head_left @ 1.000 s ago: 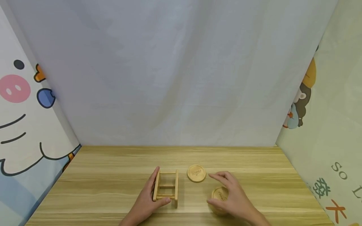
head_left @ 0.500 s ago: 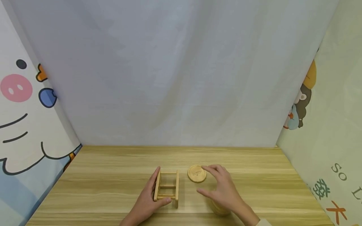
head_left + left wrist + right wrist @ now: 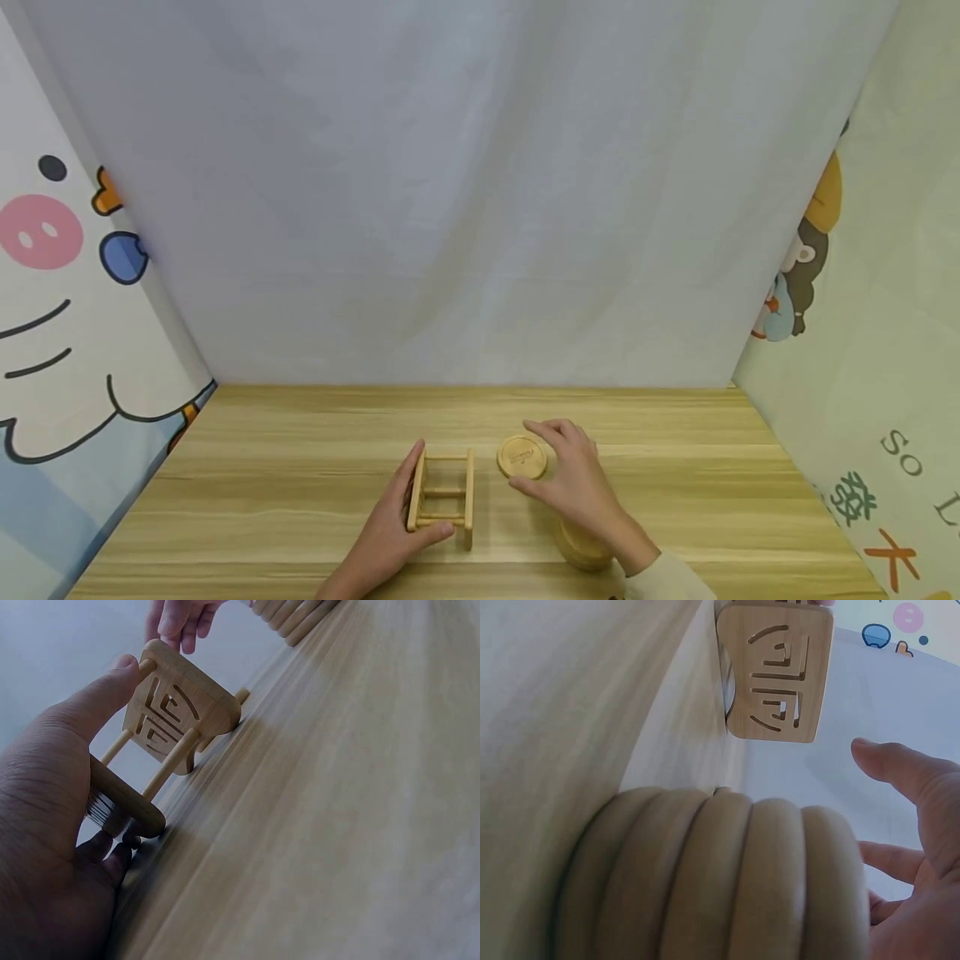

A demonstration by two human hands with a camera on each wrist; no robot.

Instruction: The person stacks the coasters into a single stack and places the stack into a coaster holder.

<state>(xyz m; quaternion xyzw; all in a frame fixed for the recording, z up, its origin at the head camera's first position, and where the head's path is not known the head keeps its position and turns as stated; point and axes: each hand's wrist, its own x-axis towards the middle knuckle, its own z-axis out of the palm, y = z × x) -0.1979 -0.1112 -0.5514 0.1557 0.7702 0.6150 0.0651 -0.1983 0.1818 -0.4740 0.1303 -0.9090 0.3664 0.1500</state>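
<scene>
My left hand (image 3: 386, 525) grips a small wooden coaster rack (image 3: 446, 492) standing on the table, its thumb at the near end and its fingers along the left side. Cut-out slots show in the rack's end panel (image 3: 780, 673) in the right wrist view. Over a single round wooden coaster (image 3: 522, 457) to the right of the rack, my right hand (image 3: 573, 479) hovers with thumb and fingers spread either side of it. Below the right wrist sits a stack of coasters (image 3: 583, 550), partly covered by the arm; the right wrist view shows its thick rounded edges.
The wood-grain table (image 3: 300, 467) meets a hanging pale cloth (image 3: 480, 208) at its back edge. Printed cartoon panels stand at the left (image 3: 82, 350) and right (image 3: 840, 375). A light sleeve (image 3: 667, 579) covers the right forearm.
My right hand has moved left and away from me, from the coaster stack to the single coaster. The left hand and the rack stay in place.
</scene>
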